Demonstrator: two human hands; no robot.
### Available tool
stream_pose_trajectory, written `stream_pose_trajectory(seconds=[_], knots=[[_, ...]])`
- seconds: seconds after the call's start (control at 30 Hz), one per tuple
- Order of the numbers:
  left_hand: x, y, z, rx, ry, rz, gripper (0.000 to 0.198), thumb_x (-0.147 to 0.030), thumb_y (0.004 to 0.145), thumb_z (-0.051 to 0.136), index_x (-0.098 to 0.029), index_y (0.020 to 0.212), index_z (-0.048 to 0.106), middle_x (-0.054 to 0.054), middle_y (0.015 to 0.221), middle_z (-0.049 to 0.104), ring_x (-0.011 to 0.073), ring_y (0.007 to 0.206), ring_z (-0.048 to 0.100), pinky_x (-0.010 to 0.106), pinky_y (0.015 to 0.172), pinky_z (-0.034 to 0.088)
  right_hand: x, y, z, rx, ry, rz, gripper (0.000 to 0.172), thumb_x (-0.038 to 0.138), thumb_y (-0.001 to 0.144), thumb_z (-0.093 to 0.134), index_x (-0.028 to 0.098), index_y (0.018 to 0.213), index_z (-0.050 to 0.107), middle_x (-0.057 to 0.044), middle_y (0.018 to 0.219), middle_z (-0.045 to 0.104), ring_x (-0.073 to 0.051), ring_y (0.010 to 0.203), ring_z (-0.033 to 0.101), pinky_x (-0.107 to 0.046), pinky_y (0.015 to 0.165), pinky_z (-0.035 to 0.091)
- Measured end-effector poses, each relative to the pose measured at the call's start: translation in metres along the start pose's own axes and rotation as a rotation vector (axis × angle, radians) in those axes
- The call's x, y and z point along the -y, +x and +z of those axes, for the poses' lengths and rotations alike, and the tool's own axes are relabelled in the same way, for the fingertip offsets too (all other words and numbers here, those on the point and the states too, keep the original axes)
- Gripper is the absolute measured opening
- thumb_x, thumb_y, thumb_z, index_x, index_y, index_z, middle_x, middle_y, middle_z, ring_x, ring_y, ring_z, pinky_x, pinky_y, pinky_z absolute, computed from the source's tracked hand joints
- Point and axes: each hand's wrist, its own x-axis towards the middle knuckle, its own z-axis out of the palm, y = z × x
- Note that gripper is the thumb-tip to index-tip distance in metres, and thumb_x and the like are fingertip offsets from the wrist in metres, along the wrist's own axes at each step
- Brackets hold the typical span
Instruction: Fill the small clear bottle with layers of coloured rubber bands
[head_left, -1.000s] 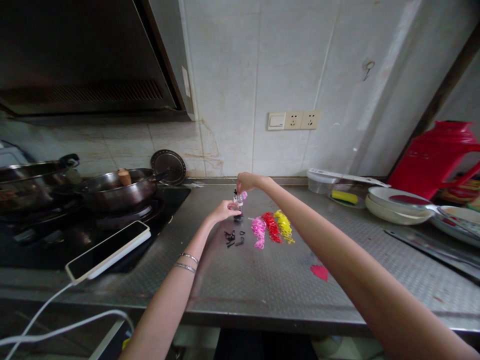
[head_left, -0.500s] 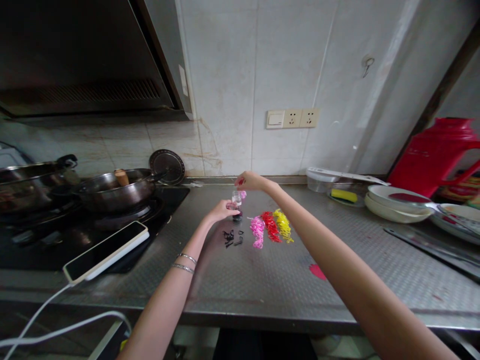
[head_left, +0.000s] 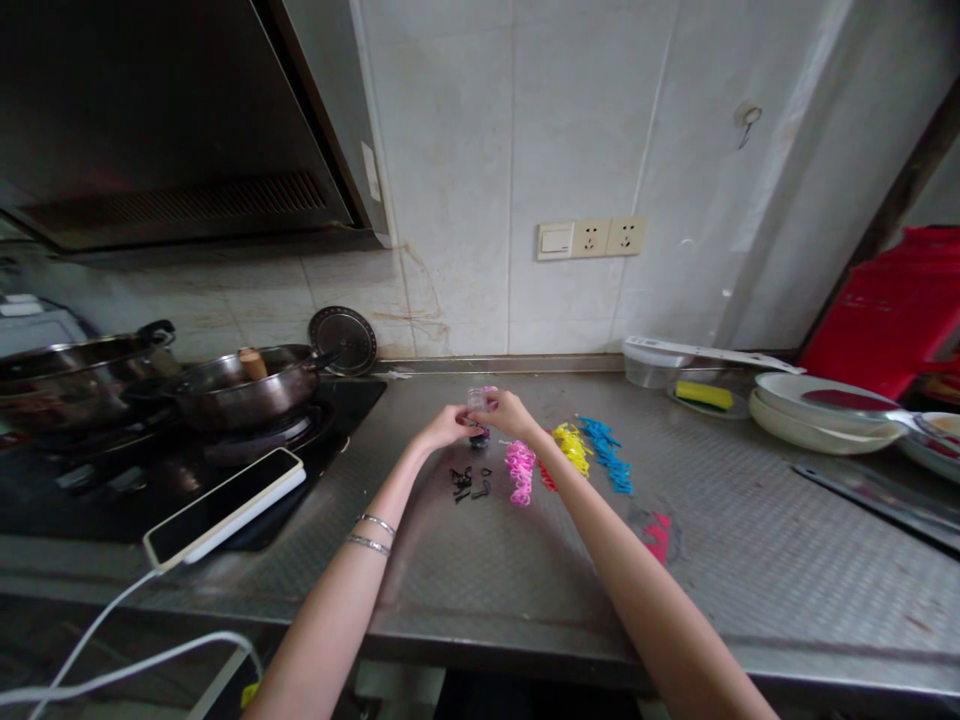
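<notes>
A small clear jar with dark contents at its bottom stands on the metal counter. My left hand is closed around its left side. My right hand is at the jar's upper right side, fingers bent against it; whether it also holds something small is hidden. Just in front of the jar lie loose black rubber bands. To the right are piles of pink rubber bands, yellow rubber bands and blue rubber bands. Red rubber bands are partly behind my right forearm.
A phone with a white cable lies at the edge of the stove, near a steel pan. On the right are a yellow sponge, stacked bowls, a knife and a red thermos. A pink-red patch marks the counter.
My right hand has come down from above the jar's mouth to its upper side. The right forearm has swung left, uncovering the blue rubber bands. My left hand stays on the jar.
</notes>
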Motion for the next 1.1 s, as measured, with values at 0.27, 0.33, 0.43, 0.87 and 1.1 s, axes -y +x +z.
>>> stream_pose_trajectory(seconds=[0.27,0.33,0.43,0.87,1.1], knots=[[-0.015,-0.004,-0.012,0.087,0.064,-0.051,0.047,-0.027,0.058,0.069,-0.008,0.100,0.060,0.008,0.086,0.065,0.0159,0.073,0.058,0.026,0.069,0.043,-0.015,-0.006,0.013,-0.056,0.080,-0.004,0.030,0.039,0.061,0.063,0.013,0.076,0.063,-0.001,0.062,0.058,-0.010,0.057,0.049,-0.019,0.051,0.033],[-0.025,-0.009,-0.023,0.062,0.191,-0.110,0.053,-0.030,0.057,0.070,-0.007,0.103,0.057,0.007,0.080,0.064,0.0156,0.070,0.057,0.025,0.064,0.042,-0.015,-0.006,0.014,-0.063,0.069,-0.004,0.030,0.040,0.061,0.063,0.013,0.075,0.062,0.000,0.063,0.057,-0.010,0.057,0.049,-0.020,0.052,0.033],[-0.040,-0.020,-0.035,0.195,0.336,-0.193,0.050,-0.034,0.057,0.069,-0.008,0.099,0.059,0.004,0.074,0.063,0.0146,0.066,0.055,0.023,0.060,0.040,-0.015,-0.006,0.015,-0.075,0.067,-0.009,0.030,0.040,0.062,0.063,0.013,0.075,0.061,0.000,0.063,0.057,-0.010,0.058,0.049,-0.020,0.053,0.034],[-0.046,-0.060,-0.001,0.451,0.473,-0.178,0.034,-0.022,0.052,0.066,-0.015,0.086,0.064,0.000,0.066,0.061,0.0119,0.056,0.052,0.020,0.050,0.036,-0.015,-0.008,0.018,-0.085,0.085,-0.036,0.029,0.038,0.063,0.062,0.013,0.079,0.061,0.000,0.063,0.056,-0.011,0.059,0.048,-0.022,0.055,0.035],[-0.057,-0.066,0.002,0.443,0.535,-0.142,0.019,-0.016,0.056,0.058,-0.015,0.073,0.067,0.000,0.060,0.061,0.0102,0.053,0.051,0.018,0.049,0.035,-0.015,-0.010,0.017,-0.089,0.089,-0.025,0.029,0.038,0.064,0.061,0.014,0.081,0.061,-0.001,0.065,0.057,-0.012,0.060,0.049,-0.023,0.057,0.037]])
